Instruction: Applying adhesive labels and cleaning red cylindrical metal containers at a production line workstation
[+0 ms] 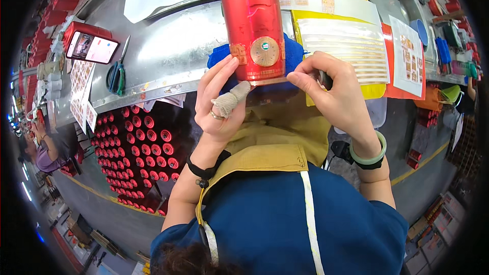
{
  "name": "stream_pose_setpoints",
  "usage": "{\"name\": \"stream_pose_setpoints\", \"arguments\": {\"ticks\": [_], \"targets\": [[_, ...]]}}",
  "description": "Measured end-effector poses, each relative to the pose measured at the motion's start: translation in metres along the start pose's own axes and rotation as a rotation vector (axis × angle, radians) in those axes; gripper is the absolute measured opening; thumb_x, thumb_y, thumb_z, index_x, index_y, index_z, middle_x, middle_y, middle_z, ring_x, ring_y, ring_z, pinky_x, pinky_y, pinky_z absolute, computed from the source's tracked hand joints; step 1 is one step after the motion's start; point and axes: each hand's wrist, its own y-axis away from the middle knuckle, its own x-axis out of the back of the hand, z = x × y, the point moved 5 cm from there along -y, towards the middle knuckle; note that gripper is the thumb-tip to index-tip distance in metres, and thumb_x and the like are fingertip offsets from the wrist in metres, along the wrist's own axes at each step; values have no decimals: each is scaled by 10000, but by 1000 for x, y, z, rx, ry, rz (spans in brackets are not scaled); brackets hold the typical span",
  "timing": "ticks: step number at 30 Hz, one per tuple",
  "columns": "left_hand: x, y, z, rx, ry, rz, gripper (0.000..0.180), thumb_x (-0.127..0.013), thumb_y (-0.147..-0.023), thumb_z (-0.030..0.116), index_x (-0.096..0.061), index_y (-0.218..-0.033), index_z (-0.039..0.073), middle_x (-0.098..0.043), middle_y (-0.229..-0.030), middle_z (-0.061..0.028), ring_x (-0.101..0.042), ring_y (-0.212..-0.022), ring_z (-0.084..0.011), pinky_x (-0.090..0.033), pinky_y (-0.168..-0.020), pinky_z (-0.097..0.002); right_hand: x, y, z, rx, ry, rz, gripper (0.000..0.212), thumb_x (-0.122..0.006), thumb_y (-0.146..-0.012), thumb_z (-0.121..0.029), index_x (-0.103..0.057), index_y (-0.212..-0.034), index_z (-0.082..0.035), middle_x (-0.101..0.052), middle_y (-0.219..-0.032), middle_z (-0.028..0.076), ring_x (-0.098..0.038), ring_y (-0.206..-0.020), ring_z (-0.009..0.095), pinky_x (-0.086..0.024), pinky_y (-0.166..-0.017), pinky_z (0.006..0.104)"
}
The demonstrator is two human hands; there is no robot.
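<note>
The red can (254, 20) lies on a blue cloth (294, 60) at the near edge of the metal desk (173, 51), its near end toward the person. The step in hand looks like fitting a thin gold strip (268, 81) along that end's rim. The left hand (218, 97) is part open, fingers against the can's left side and one cloth-covered digit at the rim — whether it truly grips or only steadies, I cannot tell. The right hand (336, 86) has thumb and forefinger brought nearly together, seemingly pinching the strip's right end; something dark shows in that palm, too hidden to name. The next move seems to call for keeping the strip taut and level with the rim — pressing it flat while the can is turned. More strips (341, 51) lie on a sheet to the right, within easy reach.
</note>
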Motion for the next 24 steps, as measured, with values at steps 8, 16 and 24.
{"name": "stream_pose_setpoints", "arguments": {"ticks": [8, 16, 24], "targets": [[1, -3, 17, -293, -222, -24, 324, -845, -759, -72, -781, -1050, 53, -700, -1297, -177, -685, -1171, -343, -616, -941, -406, 1, 2, 5, 36, -18, 25, 220, -797, -922, -175, -715, -870, 22, -676, -737, 100, -579, -624, 175, -467, -609, 341], [-10, -9, 8, -116, -36, -54, 394, -830, -754, -90, -754, -1131, -3, -726, -1251, -168, -710, -1147, -358, -602, -967, -424, -1, 1, 2, -21, -65, -1, 231, -796, -926, -183, -716, -880, 29, -669, -718, 99, -558, -606, 156, -454, -591, 331], [1, 1, 7, -192, -232, -103, 431, -830, -739, -110, -722, -1155, -82, -705, -1305, -180, -679, -1176, -336, -590, -968, -398, -2, -2, 7, -24, -52, -2, 231, -796, -926, -185, -719, -880, 28, -672, -721, 104, -563, -606, 165, -459, -597, 333]]}}
